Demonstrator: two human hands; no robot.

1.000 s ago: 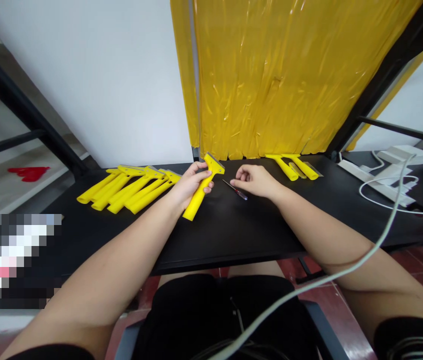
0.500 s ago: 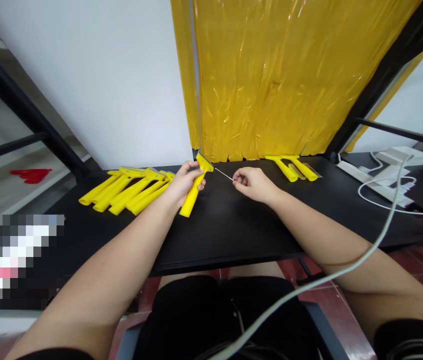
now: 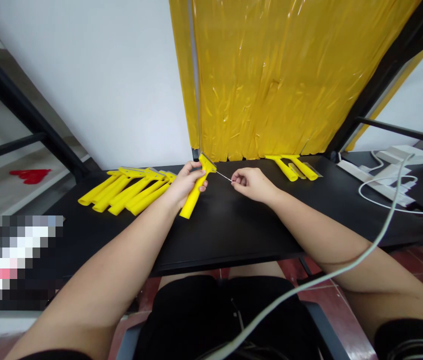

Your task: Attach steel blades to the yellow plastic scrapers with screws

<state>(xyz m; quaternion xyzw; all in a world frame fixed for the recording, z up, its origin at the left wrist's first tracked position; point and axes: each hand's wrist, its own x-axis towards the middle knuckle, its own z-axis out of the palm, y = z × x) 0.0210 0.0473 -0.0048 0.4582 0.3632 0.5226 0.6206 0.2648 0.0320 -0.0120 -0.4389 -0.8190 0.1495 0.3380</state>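
My left hand (image 3: 189,182) is closed around a yellow scraper (image 3: 192,201), its T-shaped head pointing up and away from me. A small screw (image 3: 214,170) shows at the right end of that head. Pinched in my right hand (image 3: 251,184) is a screwdriver with a thin metal shaft (image 3: 224,176); its handle is hidden by the fingers. The shaft's tip meets the scraper's head at the screw. To the left of my left hand, several more yellow scrapers (image 3: 129,192) lie side by side, handles toward me.
Farther right on the black table (image 3: 234,235) lie two yellow scrapers (image 3: 287,169) with thin blades (image 3: 314,171) beside them. White power strips (image 3: 380,185) and cables sit at the right end. A pale cable (image 3: 331,277) hangs across my right forearm. Yellow plastic sheeting (image 3: 264,80) rises behind.
The screwdriver's tip has come from just short of the scraper's head onto its screw. My left hand has tilted the scraper slightly; my right hand moved a little left.
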